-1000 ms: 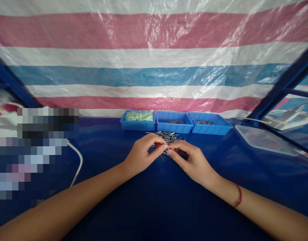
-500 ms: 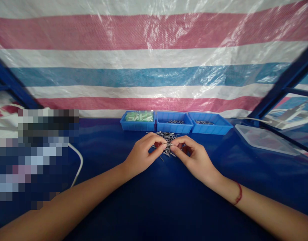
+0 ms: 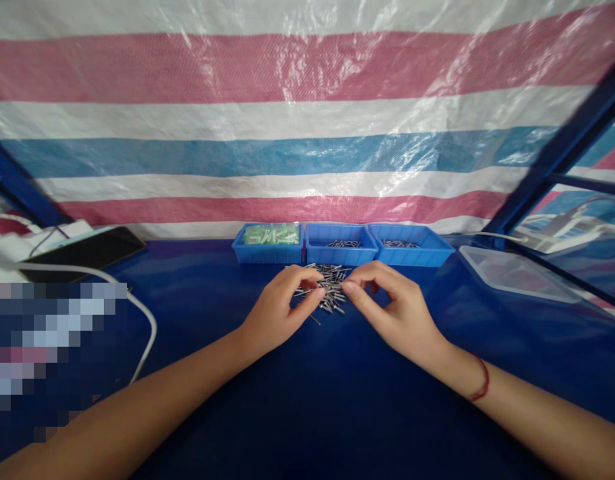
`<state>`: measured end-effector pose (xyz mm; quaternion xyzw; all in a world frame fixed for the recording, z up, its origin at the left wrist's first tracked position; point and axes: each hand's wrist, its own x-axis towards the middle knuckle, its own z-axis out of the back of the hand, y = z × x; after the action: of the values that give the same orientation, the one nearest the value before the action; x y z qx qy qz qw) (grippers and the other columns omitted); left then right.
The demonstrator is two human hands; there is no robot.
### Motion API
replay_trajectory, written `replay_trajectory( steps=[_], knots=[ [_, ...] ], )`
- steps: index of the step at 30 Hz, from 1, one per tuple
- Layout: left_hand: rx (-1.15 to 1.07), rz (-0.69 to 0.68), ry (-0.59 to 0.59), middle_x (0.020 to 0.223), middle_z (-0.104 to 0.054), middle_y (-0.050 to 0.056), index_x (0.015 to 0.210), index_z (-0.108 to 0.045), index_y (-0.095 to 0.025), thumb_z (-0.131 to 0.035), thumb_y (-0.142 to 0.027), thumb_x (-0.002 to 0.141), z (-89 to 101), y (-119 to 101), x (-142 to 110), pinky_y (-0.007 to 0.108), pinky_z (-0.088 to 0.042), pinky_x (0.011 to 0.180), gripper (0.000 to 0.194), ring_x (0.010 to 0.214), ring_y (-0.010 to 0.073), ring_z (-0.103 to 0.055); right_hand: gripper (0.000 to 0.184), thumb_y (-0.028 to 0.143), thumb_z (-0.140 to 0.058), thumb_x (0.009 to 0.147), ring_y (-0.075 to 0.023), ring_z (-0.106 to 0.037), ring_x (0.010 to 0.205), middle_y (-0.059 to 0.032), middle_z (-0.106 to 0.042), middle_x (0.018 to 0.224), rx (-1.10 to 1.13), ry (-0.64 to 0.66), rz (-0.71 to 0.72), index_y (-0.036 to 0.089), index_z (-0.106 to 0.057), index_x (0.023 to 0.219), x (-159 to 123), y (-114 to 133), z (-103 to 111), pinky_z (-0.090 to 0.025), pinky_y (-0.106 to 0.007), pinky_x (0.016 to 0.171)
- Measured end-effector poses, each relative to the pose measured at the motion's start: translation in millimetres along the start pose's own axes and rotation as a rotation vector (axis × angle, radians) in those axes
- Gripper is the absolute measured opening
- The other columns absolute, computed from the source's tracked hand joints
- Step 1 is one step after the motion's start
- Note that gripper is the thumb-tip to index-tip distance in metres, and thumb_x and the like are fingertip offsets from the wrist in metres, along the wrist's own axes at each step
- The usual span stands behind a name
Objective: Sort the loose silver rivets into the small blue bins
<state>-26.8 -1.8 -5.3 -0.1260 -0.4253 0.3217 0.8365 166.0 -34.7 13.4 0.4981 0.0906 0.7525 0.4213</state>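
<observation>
A loose pile of thin silvery metal pins that look like blind rivets lies on the blue tabletop. At its left edge is my left hand, thumb and forefinger a little apart, with nothing visible between them. My right hand, with a red cord round its wrist, reaches over the pile's right side. Its thumb and forefinger are pinched together; whatever they hold is too small to make out. Behind the pile, the middle blue bin and the right blue bin contain similar metal pieces.
The left blue bin holds green and white pieces. A translucent plastic lid lies at the right. On the left are a white cable and a dark flat object. Striped sheeting hangs behind, between blue frame posts.
My hands were together at the fingertips over a small metal piece; now they have drawn apart. My left fingers have loosened and the right hand has shifted slightly right. The view has turned slightly.
</observation>
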Motion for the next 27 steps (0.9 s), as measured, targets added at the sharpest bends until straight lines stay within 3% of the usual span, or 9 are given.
replay_trajectory(
  steps=[3,7,10,13,18,22,25,27],
  knots=[
    [0.063,0.006,0.024,0.087,-0.062,0.003,0.094,-0.054,-0.02,-0.05,-0.021,0.087,0.6,-0.8,-0.1,0.029,-0.043,0.075,0.008,0.081,0.0152,-0.057,0.015,0.032,-0.055,0.085,-0.0149,-0.056,0.066,-0.0026,-0.064,0.077,-0.151,-0.176,-0.062,0.02,-0.062,0.079,18.0,-20.5,21.0,-0.044,-0.028,0.061],
    [0.206,-0.093,0.23,0.081,-0.063,0.002,0.079,-0.057,-0.019,-0.05,-0.014,0.079,3.0,-5.6,0.0,0.033,-0.038,0.076,0.008,0.082,0.0178,-0.054,0.018,0.034,-0.054,0.084,-0.0197,-0.059,0.069,-0.0059,-0.066,0.077,-0.43,-0.437,-0.166,0.019,-0.064,0.084,37.1,-69.0,54.7,-0.044,-0.032,0.064],
    [0.302,-0.121,0.333,0.086,-0.063,0.003,0.082,-0.059,-0.019,-0.051,-0.015,0.074,5.2,-8.2,-0.4,0.035,-0.035,0.077,0.013,0.086,0.0203,-0.053,0.019,0.031,-0.056,0.081,-0.0265,-0.059,0.083,-0.0117,-0.067,0.088,-0.674,-0.319,-0.15,0.016,-0.065,0.089,40.0,-100.9,69.0,-0.042,-0.043,0.079],
    [0.351,-0.151,0.388,0.091,-0.064,0.003,0.087,-0.06,-0.02,-0.051,-0.016,0.072,8.9,-7.0,0.1,0.036,-0.033,0.077,0.017,0.089,0.0217,-0.053,0.025,0.029,-0.055,0.08,-0.0309,-0.056,0.095,-0.0153,-0.065,0.096,-0.753,-0.266,-0.156,0.014,-0.062,0.097,37.7,-112.1,69.7,-0.038,-0.047,0.086],
    [0.366,-0.209,0.404,0.096,-0.063,0.004,0.089,-0.06,-0.019,-0.05,-0.018,0.078,17.5,2.2,4.0,0.037,-0.032,0.08,0.015,0.091,0.0212,-0.052,0.023,0.027,-0.053,0.08,-0.0282,-0.057,0.092,-0.0137,-0.064,0.098,-0.681,-0.234,-0.088,0.015,-0.06,0.098,36.2,-89.0,56.8,-0.04,-0.043,0.085],
    [0.299,-0.213,0.479,0.096,-0.061,0.004,0.084,-0.059,-0.019,-0.047,-0.017,0.083,21.6,10.6,6.4,0.035,-0.034,0.081,0.012,0.09,0.0193,-0.051,0.017,0.025,-0.051,0.082,-0.0273,-0.055,0.093,-0.0107,-0.064,0.095,-0.6,-0.176,0.076,0.017,-0.06,0.094,32.7,-60.9,43.9,-0.04,-0.042,0.084],
    [0.224,-0.194,0.498,0.099,-0.06,0.005,0.087,-0.058,-0.019,-0.045,-0.02,0.089,19.4,11.9,5.6,0.034,-0.035,0.086,0.013,0.093,0.0186,-0.051,0.011,0.021,-0.051,0.084,-0.0242,-0.056,0.089,-0.0082,-0.065,0.091,-0.478,-0.073,0.178,0.018,-0.061,0.088,24.9,-41.0,31.1,-0.041,-0.04,0.082],
    [0.144,-0.153,0.446,0.097,-0.06,0.004,0.089,-0.057,-0.019,-0.044,-0.023,0.091,14.4,8.7,3.9,0.034,-0.036,0.087,0.014,0.093,0.0179,-0.051,0.01,0.017,-0.051,0.084,-0.0206,-0.058,0.084,-0.0056,-0.066,0.085,-0.316,0.024,0.208,0.019,-0.061,0.082,17.4,-28.6,20.5,-0.042,-0.037,0.081]
  ],
)
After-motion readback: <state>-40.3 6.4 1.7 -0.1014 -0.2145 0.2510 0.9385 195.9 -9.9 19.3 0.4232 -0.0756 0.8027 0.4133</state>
